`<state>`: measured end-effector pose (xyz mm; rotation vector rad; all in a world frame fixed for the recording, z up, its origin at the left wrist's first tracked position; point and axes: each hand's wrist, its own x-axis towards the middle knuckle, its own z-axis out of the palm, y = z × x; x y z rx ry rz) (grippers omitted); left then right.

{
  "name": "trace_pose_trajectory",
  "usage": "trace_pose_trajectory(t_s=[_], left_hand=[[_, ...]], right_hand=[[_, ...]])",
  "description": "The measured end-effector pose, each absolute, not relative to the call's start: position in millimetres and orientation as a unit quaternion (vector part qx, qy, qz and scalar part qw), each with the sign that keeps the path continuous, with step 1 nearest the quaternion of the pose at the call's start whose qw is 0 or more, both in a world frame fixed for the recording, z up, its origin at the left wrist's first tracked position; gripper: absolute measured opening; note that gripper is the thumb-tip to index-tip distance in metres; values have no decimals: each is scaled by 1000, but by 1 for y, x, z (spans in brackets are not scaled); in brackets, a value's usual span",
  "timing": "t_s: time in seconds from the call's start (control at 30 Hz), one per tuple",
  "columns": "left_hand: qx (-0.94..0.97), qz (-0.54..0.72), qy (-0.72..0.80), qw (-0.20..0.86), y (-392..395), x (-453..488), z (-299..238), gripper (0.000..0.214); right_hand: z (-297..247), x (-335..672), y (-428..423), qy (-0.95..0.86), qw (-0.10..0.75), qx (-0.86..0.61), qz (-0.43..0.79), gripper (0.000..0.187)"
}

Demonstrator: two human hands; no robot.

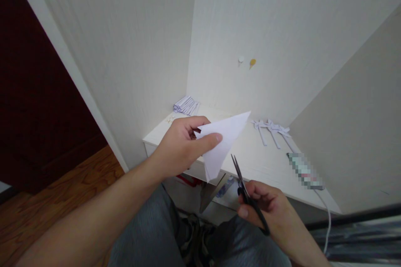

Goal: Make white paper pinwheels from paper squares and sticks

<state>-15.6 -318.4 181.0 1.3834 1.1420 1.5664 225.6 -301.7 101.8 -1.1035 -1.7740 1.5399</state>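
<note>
My left hand (188,144) is closed on a folded piece of white paper (226,137), with the thumb pressed flat on its near face. The paper is triangular, its sharp tip pointing up and right, and it is held above the front edge of the white tabletop (250,162). In my right hand (266,206) is a pair of black-handled scissors (243,187). Their blades point up and left, nearly together, a short gap away from the paper. Fingers of my left hand behind the paper are partly hidden.
Rolled paper sticks (186,105) lie stacked at the back left. Several folded paper pinwheel-like pieces with stems (272,128) rest at the back right. A phone (303,171) with a white cable (328,221) lies on the right. Two hooks (252,63) are on the wall.
</note>
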Motion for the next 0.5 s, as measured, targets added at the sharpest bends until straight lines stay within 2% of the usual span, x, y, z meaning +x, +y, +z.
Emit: trace_pose_trajectory(t_s=[0.23,0.5], left_hand=[[548,577,436,420,-326,-16,188,23],[560,553,430,442,-324,-19,183,22]], right_hand=[[123,224,-309,-698,295,-429,492,35],[127,223,-309,-713,265,-451,467,36]])
